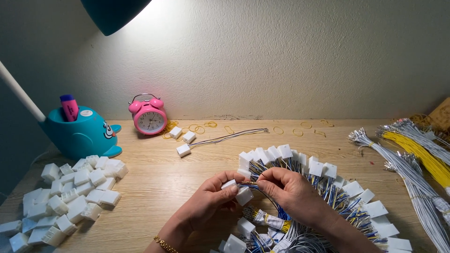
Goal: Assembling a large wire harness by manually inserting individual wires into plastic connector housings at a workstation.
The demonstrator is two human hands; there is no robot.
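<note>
My left hand (212, 199) grips a small white plastic connector housing (242, 194) near the table's front centre. My right hand (289, 188) pinches a thin wire (251, 182) at the housing's opening; the wire's colour is hard to tell. Both hands meet just in front of an arc of finished white connectors with blue, yellow and white wires (328, 185). More wired connectors (262, 229) lie beneath my wrists, partly hidden.
A pile of loose white housings (65, 199) lies at the left. Bundles of white wires (412, 178) and yellow wires (424, 157) lie at the right. At the back stand a pink alarm clock (149, 117), a teal whale-shaped pen holder (79, 133), rubber bands (300, 129) and a few wired connectors (183, 150).
</note>
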